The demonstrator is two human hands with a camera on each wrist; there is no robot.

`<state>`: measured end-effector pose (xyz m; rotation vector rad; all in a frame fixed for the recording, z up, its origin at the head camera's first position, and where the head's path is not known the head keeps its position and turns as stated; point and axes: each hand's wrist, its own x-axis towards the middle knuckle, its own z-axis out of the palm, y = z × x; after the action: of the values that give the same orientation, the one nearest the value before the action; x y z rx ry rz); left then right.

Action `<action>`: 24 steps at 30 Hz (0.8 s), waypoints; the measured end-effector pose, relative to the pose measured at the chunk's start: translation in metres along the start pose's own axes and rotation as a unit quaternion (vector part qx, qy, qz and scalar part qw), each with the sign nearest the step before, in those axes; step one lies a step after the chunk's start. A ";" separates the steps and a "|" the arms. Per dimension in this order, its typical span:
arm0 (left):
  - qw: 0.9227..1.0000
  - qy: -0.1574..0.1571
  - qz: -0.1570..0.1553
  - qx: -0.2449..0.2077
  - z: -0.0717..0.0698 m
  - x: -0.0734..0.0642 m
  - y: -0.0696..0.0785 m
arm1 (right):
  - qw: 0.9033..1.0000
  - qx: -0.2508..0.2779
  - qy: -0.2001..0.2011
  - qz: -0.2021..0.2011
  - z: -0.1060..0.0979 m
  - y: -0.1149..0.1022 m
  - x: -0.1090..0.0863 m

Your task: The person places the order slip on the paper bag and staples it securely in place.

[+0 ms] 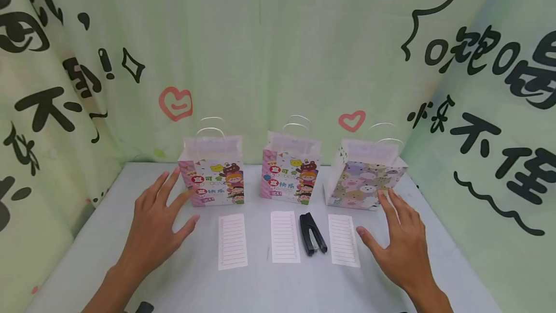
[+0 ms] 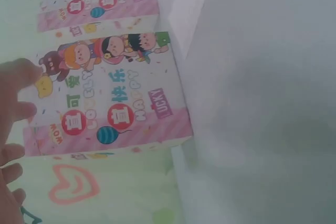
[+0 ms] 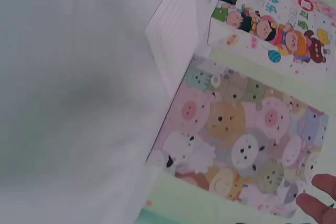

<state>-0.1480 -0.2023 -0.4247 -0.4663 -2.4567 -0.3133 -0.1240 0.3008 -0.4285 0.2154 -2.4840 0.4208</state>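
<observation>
Head view, three upright bags point(image 1: 290, 177), contents hidden

We see soft, even light over the head view, with faint shading on the pale table point(image 1: 260, 289) at lower centre. The curtain point(image 1: 260, 62) looks stretched toward both side edges, and fine print on the paper slips point(image 1: 285, 236) blurs beyond our reading. Both wrist views look hazier to us, the bags' point(image 2: 105, 98) colours washed out, with broad, soft-edged grey shadows.
</observation>
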 end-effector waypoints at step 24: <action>0.998 0.020 0.016 -0.052 -0.008 0.054 -0.006 | 0.989 0.107 -0.065 -0.081 0.054 -0.092 -0.009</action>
<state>-0.1871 -0.1967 -0.3862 -0.5375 -2.4009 -0.4356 -0.1231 0.1969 -0.4528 0.5424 -2.5211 0.6220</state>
